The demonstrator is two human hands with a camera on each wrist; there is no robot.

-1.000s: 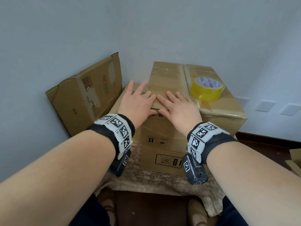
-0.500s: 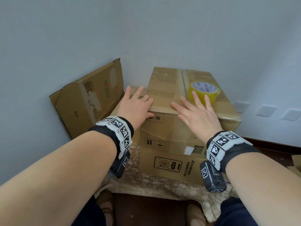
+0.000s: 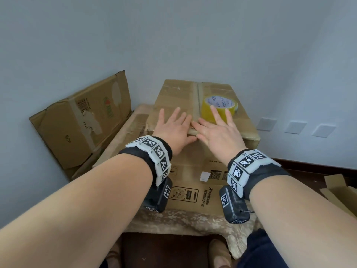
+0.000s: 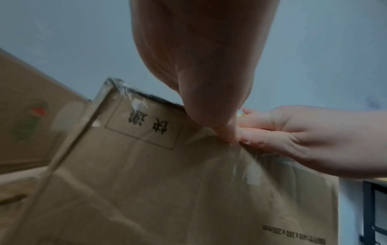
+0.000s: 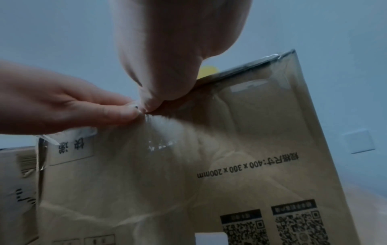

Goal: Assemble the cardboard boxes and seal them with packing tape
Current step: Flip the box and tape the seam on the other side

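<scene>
1. The box [image 3: 195,167] stood on the desk [image 3: 193,221], which was draped in a patterned cloth; its top flaps were closed, with glossy tape along the centre seam.
2. My left hand [image 3: 173,128] lay flat on the box top at the near edge, fingers straight and spread, thumb over the front face; it was released and grasped nothing.
3. My right hand [image 3: 220,132] lay flat just beside it, fingers straight, also released; its fingertips [image 3: 213,110] reached the near side of the tape roll [image 3: 219,105], though I could not tell whether they touched it.
4. In both wrist views the two thumbs met at the top front edge, over the tape end folded down the front face.
5. The yellow roll sat on the box top, right of the seam.
6. A flattened carton [image 3: 81,120] leaned against the wall at left.
7. Cardboard pieces [image 3: 340,190] lay on the floor at right.
</scene>
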